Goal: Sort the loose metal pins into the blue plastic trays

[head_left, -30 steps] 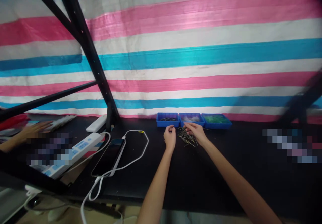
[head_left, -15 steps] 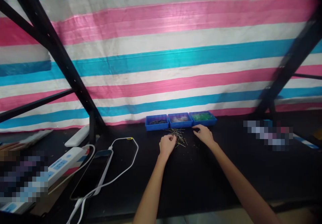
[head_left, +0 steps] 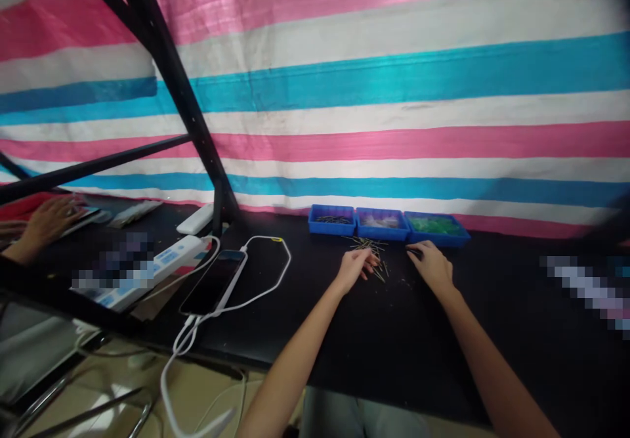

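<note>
Worn on the head, the one camera looks forward and down from the near side, across the tabletop [head_left: 394, 346] and both forearms [head_left: 300, 346], toward the far striped sheet [head_left: 344, 109].

A matte black bench [head_left: 384, 346] carries three blue plastic trays [head_left: 382, 234] in a row along its back. Just in front of them, a loose heap of thin, stick-like pins [head_left: 375, 245] lies crisscrossed, specks scattered nearby. Further left lie a smartphone [head_left: 211, 284] and a looped white cable [head_left: 288, 268] running over the front edge.
</note>
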`<state>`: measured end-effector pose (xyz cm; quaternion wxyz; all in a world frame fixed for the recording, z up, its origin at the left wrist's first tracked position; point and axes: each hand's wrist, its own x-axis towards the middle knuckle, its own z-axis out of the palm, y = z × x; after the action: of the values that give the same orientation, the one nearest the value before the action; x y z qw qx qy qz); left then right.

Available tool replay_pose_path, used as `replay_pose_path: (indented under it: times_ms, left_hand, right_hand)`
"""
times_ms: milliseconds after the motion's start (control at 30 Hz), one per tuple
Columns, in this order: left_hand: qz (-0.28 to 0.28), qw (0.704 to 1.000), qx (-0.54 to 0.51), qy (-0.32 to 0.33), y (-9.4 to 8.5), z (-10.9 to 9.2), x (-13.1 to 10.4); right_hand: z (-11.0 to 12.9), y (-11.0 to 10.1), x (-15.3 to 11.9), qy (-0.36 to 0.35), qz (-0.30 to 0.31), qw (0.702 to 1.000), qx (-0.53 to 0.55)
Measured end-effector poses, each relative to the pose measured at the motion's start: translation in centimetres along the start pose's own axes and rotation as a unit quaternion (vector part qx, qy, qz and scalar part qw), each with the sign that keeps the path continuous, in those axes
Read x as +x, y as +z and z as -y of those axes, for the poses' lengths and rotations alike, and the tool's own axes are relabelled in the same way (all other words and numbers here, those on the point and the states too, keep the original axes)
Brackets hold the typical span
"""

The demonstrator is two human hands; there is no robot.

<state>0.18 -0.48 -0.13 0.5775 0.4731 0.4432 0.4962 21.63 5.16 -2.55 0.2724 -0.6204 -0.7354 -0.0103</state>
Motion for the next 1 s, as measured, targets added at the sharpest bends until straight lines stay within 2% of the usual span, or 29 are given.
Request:
replay_pose_path:
  times_ms: [200,367,467,567,667,800,867,1000]
  left_hand:
    - [-0.043,0.998,-0.039,-0.006,-0.2,-0.2,0.0]
    - [-0.047,0.998,-0.05,-0.004,-0.2,-0.1,0.1]
    - [-0.051,0.998,-0.039,0.007,-0.1,0.0,0.1]
    - [-0.047,0.998,0.005,0.04,-0.1,0.2,0.1]
    - [-0.044,0.994,0.068,0.073,0.1,0.5,0.1]
    - [-0.034,0.987,0.125,0.091,0.4,0.7,-0.1]
    - [-0.024,0.985,0.136,0.105,0.5,0.6,-0.2]
    - [-0.036,0.983,0.13,0.125,0.5,0.5,-0.2]
  right_hand:
    - [0.4,0.4,-0.2,-0.027,0.014,0.999,-0.025]
    - [1.2,-0.4,-0.5,0.001,0.03,0.999,-0.045]
    - [1.8,-0.7,-0.7,0.012,0.037,0.999,-0.007]
    - [2.7,-0.7,-0.8,0.037,0.029,0.994,0.096]
    - [4.0,-1.0,-0.9,0.044,0.031,0.967,0.249]
    - [6.3,-2.3,-1.2,0.052,0.1,0.892,0.438]
    - [7.2,-2.9,-1.4,0.068,0.128,0.871,0.47]
    - [8.0,-3.3,-1.7,0.099,0.141,0.856,0.488]
